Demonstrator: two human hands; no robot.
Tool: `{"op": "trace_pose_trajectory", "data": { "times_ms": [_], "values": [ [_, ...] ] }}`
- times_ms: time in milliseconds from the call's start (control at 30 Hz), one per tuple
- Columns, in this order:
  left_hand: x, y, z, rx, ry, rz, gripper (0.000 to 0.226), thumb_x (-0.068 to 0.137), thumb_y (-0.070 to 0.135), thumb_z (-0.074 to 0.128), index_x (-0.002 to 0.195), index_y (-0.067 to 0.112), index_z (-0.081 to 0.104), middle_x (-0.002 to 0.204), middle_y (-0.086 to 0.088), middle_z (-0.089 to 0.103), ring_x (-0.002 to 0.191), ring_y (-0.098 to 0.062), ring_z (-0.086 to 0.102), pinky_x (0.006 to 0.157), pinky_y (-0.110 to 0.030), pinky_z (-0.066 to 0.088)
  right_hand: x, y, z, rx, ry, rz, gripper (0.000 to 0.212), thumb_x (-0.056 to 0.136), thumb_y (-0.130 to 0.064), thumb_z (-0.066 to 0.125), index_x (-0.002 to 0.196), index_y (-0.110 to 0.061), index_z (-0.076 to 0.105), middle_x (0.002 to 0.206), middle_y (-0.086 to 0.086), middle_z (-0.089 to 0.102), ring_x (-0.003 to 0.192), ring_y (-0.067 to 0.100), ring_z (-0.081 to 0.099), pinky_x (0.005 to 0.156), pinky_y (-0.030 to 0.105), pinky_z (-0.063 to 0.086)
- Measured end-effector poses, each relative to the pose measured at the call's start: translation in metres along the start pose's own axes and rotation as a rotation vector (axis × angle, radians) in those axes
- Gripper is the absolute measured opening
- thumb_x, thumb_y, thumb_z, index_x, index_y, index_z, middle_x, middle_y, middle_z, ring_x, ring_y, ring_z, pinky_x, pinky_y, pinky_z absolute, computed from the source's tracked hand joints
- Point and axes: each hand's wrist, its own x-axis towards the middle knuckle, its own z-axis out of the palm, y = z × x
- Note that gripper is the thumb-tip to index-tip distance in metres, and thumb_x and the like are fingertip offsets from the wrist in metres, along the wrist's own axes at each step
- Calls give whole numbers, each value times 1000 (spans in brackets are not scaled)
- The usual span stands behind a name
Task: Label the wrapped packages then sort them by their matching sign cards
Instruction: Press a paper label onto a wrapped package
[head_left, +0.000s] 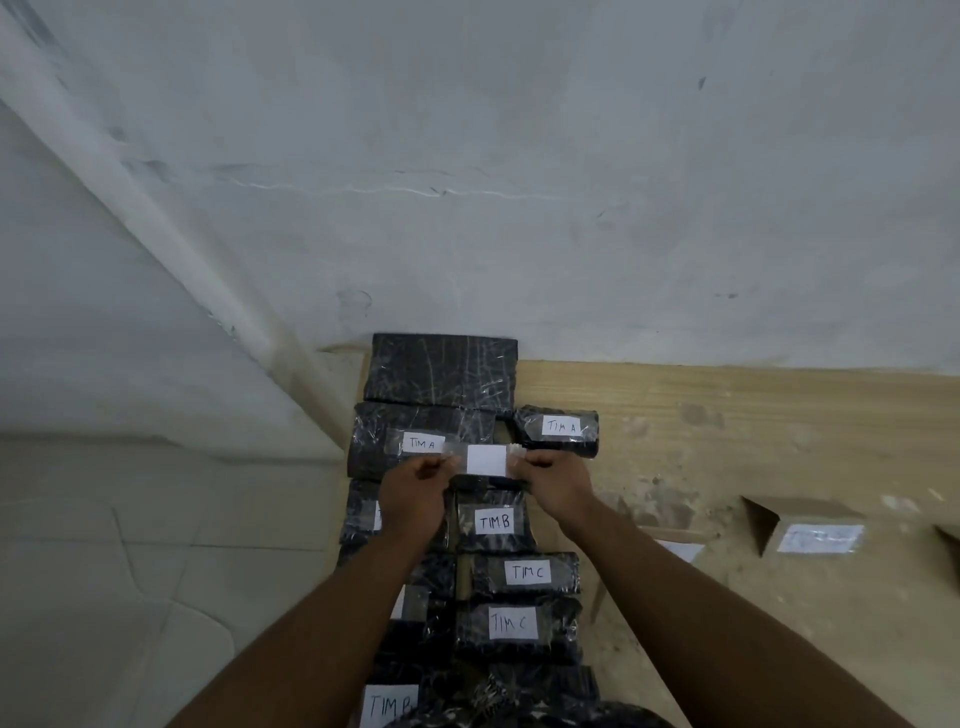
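Labelling step in hand: left hand (415, 486) and right hand (557, 483) are each pinching 1 end of a clear tape strip (447, 454) carrying a white label (487, 460) that shows no writing, just above the wrapped packages (567, 571). Next move is likely calling for lowering it flat onto the unlabelled far package (441, 371) and pressing the ends down.

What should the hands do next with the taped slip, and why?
Probably lower the white slip and press its tape onto an unlabelled package: the left hand and right hand pinch the tape ends taut, and the far package shows no label.
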Motion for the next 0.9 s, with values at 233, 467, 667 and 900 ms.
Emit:
{"op": "trace_pose_trajectory", "data": {
  "times_ms": [233, 467, 667, 900],
  "values": [
    [24, 13, -8, 70, 29, 51, 16, 97, 37, 72, 103, 25, 80, 92, 10, 75, 86, -10, 68, 74, -24, 53, 5, -19, 6, 38, -18, -49, 18, 93, -36, 81, 105, -23, 84, 85, -8, 80, 72, 2, 71, 68, 18, 55],
    [51, 42, -18, -250, -188, -47, 13, 100, 19, 67, 104, 18, 79, 95, -3, 80, 79, -8, 72, 66, -23, 59, 23, -50, 0, 216, -189, -90, 17, 97, -8, 74, 112, -12, 83, 100, 6, 83, 94, 24, 79, 79, 29, 62],
    [78, 52, -31, -366, -390, -53, 50, 90, -15, 50, 120, 15, 77, 122, -11, 74, 101, -21, 66, 94, -37, 52, 38, -75, -4, 340, -187, 30, 26, 95, -6, 66, 109, -17, 85, 90, 9, 78, 80, 23, 67, 82, 31, 55],
    [92, 52, -29, -294, -233, 10, 18, 92, 21, 78, 110, 19, 80, 102, -1, 80, 101, -24, 72, 90, -30, 60, 45, -83, 6, 223, -117, -90, 14, 92, -11, 80, 103, -18, 85, 88, -1, 82, 75, 11, 70, 65, 17, 59]
  ]
}}
